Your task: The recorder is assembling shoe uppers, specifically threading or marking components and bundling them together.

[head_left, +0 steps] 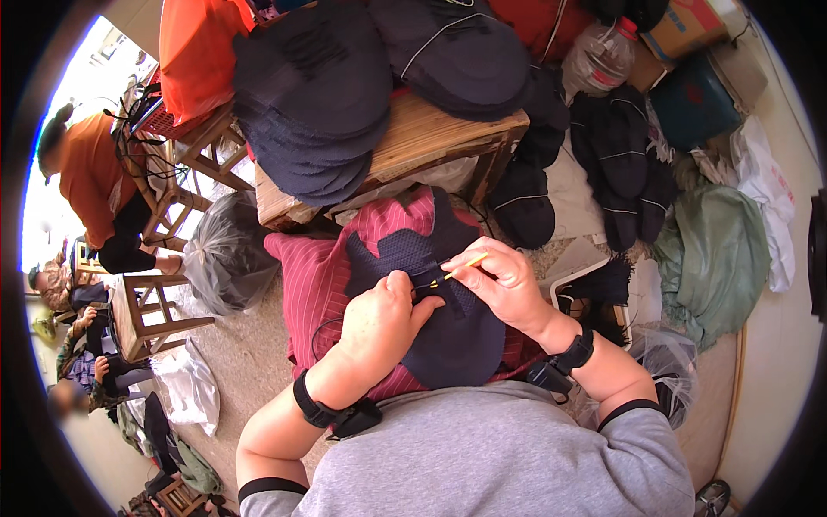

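Dark navy knitted fabric (457, 336) lies over my lap, on a red cloth with thin pale stripes (306, 284). My left hand (383, 319) pinches the knit near its middle, thumb and fingers closed on it. Between the thumb and fingers of my right hand (504, 284) is a slim yellow tool like a crochet hook (465, 265), slanting down to the fabric beside my left fingertips. Its tip is too small to make out.
Beyond my lap, a wooden table (448, 138) bears stacked dark knit pieces (314, 77) and a tied bundle (457, 60). More tied bundles (620, 155) and a green sack (715, 258) lie right. Left are a stuffed plastic bag (228, 254), wooden stools (151, 314) and other people (95, 172).
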The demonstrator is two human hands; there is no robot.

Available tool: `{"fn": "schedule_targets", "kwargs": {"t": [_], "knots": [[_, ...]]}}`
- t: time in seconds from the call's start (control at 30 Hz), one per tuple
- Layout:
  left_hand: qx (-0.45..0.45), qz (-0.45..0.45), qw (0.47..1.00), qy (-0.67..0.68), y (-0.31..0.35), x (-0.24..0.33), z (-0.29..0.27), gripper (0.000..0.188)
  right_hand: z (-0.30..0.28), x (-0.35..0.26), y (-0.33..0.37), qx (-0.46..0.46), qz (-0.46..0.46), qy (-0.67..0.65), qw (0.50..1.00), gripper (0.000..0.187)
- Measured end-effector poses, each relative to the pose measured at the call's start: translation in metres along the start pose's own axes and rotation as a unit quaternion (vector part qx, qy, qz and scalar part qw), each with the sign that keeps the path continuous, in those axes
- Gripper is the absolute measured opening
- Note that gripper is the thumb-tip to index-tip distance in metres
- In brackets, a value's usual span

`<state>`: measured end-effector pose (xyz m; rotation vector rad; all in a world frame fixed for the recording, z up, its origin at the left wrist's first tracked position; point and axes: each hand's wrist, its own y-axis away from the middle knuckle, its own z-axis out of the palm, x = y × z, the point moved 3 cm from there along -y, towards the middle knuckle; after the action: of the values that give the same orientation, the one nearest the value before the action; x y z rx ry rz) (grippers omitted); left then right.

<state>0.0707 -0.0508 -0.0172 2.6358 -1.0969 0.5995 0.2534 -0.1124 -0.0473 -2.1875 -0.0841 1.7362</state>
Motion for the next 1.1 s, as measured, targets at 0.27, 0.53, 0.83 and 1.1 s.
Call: {"fn": "schedule_targets", "kwargs": {"t": [0.27, 0.53, 0.83, 1.1], "knots": [[0.011, 0.008, 1.000, -0.019, -0.002, 0.002, -0.002, 0.047, -0.016, 0.045, 0.015, 0.121, 0.303, -0.574, 0.751, 0.024], [0.064, 0.050, 0.996, -0.033, 0.001, -0.001, 0.001, 0.041, -0.013, -0.018, -0.023, -0.049, 0.141, -0.506, 0.850, 0.030], [0.118, 0.086, 0.988, -0.047, 0.016, -0.005, -0.015, 0.039, -0.181, 0.061, -0.003, 0.261, 0.200, -0.280, 0.902, 0.021], [0.141, 0.081, 0.980, 0.119, 0.018, -0.006, -0.008, 0.071, -0.287, 0.096, 0.042, 0.466, 0.165, -0.244, 0.834, 0.028]]}}
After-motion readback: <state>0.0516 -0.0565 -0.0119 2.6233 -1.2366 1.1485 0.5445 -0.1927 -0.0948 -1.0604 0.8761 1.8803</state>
